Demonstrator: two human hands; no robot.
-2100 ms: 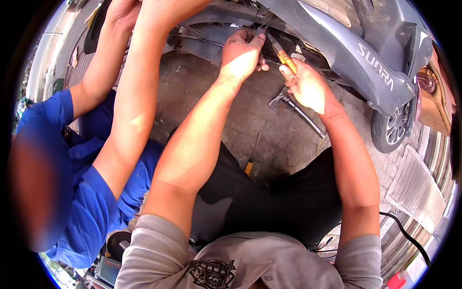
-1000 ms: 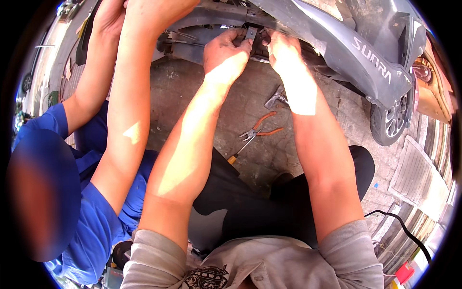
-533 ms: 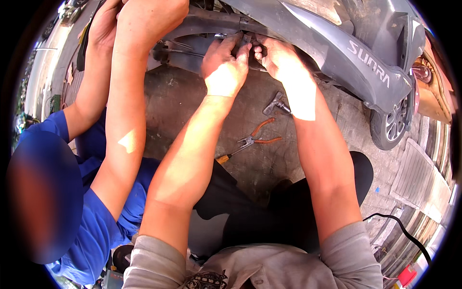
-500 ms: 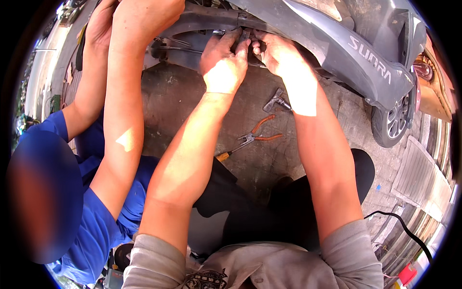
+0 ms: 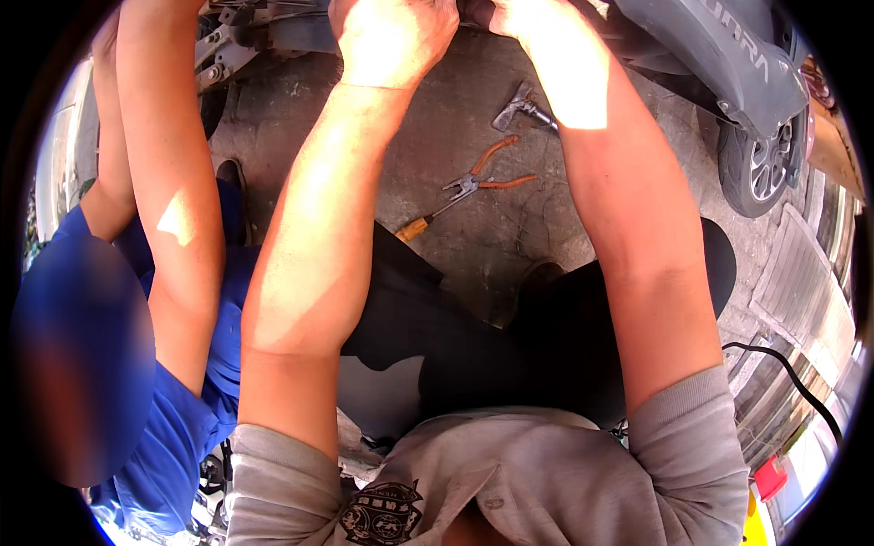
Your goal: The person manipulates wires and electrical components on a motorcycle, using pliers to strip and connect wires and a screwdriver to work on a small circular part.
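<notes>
At the top edge of the view my left hand [image 5: 393, 38] is closed, its fingers curled in and partly cut off by the frame. My right hand [image 5: 531, 20] is just right of it, also closed, its fingertips mostly out of view. Between them is something dark that I cannot make out, under a grey scooter [image 5: 728, 59]. On the ground below lie pliers [image 5: 467, 185] with orange grips, spread apart, and a screwdriver [image 5: 415, 227] with a yellow-orange handle, its shaft reaching toward the pliers. A hammer-like metal tool [image 5: 523, 106] lies beside my right forearm.
A person in blue [image 5: 173, 437] crouches close on my left, arms [image 5: 168, 136] reaching up past the top edge. The scooter's wheel [image 5: 754, 168] stands at the right. A black cable [image 5: 792, 378] and a ridged grey mat [image 5: 801, 291] lie at the right.
The view has tilted down and shifted, so my hands and the scooter sit higher in the picture. Both hands remain close together; the tools on the ground have not visibly been moved.
</notes>
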